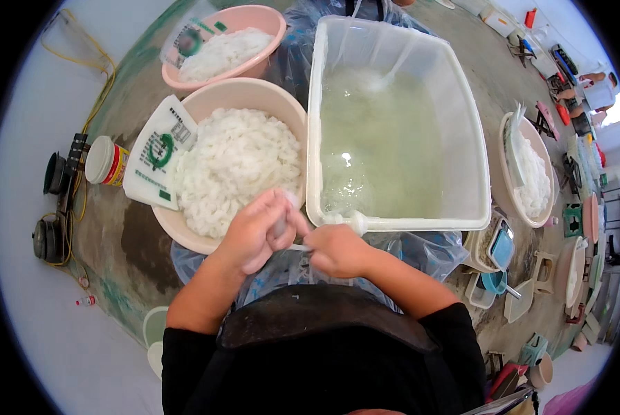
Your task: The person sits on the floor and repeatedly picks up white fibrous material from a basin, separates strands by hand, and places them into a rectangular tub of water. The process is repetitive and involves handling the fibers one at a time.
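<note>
My left hand [260, 231] is curled around a small white, wet-looking lump [280, 223] over the near edge of a cream basin [237, 88]. Beside it, my right hand [338, 251] is closed in a fist, slightly blurred, with a thin white strip [299, 247] at its fingers; the strip's full shape is hidden. Soft white lumps [242, 161], possibly soaked cocoons, are heaped in the basin. To the right, a large white plastic tub [465, 129] contains cloudy water [387, 150]. White material [357, 221] clings to the tub's near rim, just above my right hand.
A printed plastic bag [159, 150] overlaps the basin's left side. A pink basin [276, 26] of white material stands behind, another basin [504, 181] at right. A scale [501, 249], lidded jar [100, 160] and yellow cable [89, 114] lie around. A person [597, 93] is at far right.
</note>
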Demonstrator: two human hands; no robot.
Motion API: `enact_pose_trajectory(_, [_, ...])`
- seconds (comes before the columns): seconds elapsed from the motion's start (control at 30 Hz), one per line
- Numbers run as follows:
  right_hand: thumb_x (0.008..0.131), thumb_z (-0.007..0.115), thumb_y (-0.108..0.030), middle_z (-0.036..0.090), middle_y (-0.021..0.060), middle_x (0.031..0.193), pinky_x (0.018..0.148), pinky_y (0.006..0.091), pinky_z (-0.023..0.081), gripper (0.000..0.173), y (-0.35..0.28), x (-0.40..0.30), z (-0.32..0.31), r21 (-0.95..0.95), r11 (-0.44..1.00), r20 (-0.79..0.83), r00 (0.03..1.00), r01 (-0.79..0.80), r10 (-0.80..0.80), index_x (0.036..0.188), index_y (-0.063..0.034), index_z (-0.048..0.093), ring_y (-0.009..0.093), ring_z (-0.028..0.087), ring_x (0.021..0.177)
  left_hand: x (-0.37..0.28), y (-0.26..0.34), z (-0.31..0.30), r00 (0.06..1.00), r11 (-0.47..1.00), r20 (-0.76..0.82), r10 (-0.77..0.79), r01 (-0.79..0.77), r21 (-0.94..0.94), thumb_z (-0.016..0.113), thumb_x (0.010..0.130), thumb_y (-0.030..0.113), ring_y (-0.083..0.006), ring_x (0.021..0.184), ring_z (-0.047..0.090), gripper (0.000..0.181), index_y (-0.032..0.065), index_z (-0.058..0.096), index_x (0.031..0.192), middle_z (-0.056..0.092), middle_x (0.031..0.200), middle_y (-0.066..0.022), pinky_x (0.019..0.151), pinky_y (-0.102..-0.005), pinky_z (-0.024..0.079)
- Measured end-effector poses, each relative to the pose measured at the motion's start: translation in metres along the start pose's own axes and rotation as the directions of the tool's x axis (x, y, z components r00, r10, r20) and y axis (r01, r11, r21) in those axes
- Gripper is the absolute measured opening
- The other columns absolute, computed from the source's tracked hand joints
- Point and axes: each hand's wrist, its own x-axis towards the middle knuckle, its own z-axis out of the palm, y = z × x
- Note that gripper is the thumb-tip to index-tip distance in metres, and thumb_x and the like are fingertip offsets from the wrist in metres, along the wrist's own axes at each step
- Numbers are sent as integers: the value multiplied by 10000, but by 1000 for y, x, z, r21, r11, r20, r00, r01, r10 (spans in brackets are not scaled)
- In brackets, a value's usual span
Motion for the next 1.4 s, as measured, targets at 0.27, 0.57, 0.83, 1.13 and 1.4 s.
enact_pose_trajectory(0.27, [756, 545, -191, 537, 129, 740, 665, 392, 435, 160, -68, 22, -44, 338, 819, -17, 873, 464, -487, 747, -34, 516, 309, 523, 699, 15, -4, 14, 705, -415, 497, 506, -307, 857, 649, 857, 351, -385, 1339, 318, 390, 134, 612, 1179, 416, 1387, -216, 1080, -479, 249])
enact_pose_trajectory(0.57, [742, 599, -130, 557, 105, 991, 891, 377, 400, 258, 22, 17, -4, 462, 792, -345, 904, 399, -254, 986, -50, 587, 269, 549, 959, 6, 11, 7, 683, -126, 385, 621, -398, 909, 658, 835, 274, -373, 1287, 425, 334, 84, 689, 1107, 596, 1234, -115, 1100, -513, 205])
enact_pose_trajectory(0.83, [813, 550, -133, 546, 175, 871, 798, 434, 413, 135, -3, 25, -14, 72, 983, -236, 960, 168, -147, 847, -3, 566, 366, 517, 856, 12, -6, 12, 922, 921, 76, 379, -384, 70, 679, 812, 238, -279, 1193, 548, 322, 149, 678, 1122, 676, 999, -29, 1120, -549, 159])
enact_pose_trajectory(1.13, [741, 600, -175, 548, 179, 833, 703, 403, 429, 175, 5, 12, -24, 19, 999, -96, 995, -35, 37, 805, -16, 565, 332, 530, 727, 11, -2, 13, 727, -296, 502, 469, -406, 865, 638, 857, 109, -290, 1148, 581, 102, 81, 583, 939, 637, 1104, -90, 1072, -584, 271])
enact_pose_trajectory(1.4, [801, 589, -250, 544, 104, 816, 721, 360, 440, 241, 10, 8, -36, 0, 999, -113, 993, -37, 36, 897, -33, 549, 239, 549, 784, 5, -4, 32, 901, 900, -99, 422, -403, 165, 357, 1021, 225, -349, 1038, 621, 192, 40, 405, 1032, 561, 1194, -286, 895, -421, 505])
